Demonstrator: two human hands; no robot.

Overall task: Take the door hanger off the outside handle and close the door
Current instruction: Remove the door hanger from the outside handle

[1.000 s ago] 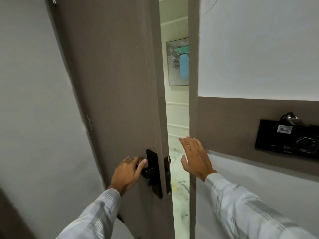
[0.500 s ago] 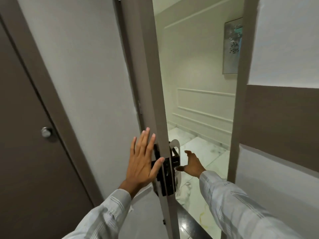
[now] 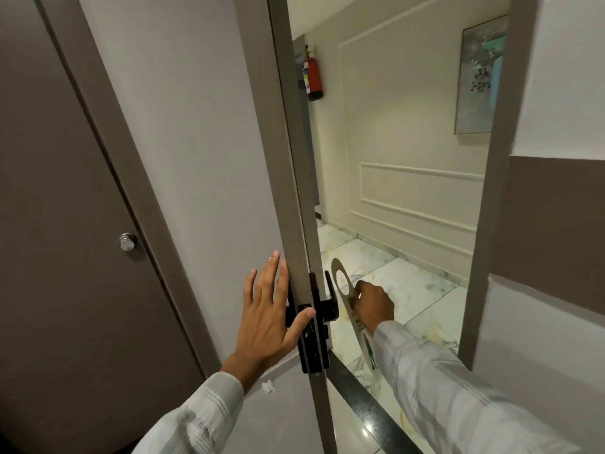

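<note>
both hands work at the door's edge. left hand (image 3: 266,317) lies flat and open against the inner face of the door (image 3: 196,158), fingers spread and pointing up, the thumb reaching across to the black lock plate (image 3: 311,335) on the door's edge. it grips nothing. right hand (image 3: 373,304) is on the far side of that lock plate, out past the door's edge, and is closed on the door hanger (image 3: 350,309), pinching it just below its round hole. the door hanger is a long pale card, tilted, its holed top end up beside the outside handle (image 3: 330,294) and its lower end running down behind the right sleeve (image 3: 442,388). the hole looks free of the outside handle, with floor tile showing through it, though the card's top still sits just beside the handle. small print on the card is too blurred to read.

the door stands open, seen nearly edge-on, with the black lock plate low on its edge. to the right of the lock plate lies the corridor floor (image 3: 409,290) of pale marbled tiles, and a dark threshold strip (image 3: 366,407) runs below it. beyond, a cream panelled wall carries a red fire extinguisher (image 3: 313,75) high up and a framed picture (image 3: 479,77) further right. well left of the lock plate is a second, brown door with a round metal knob (image 3: 128,241).
</note>
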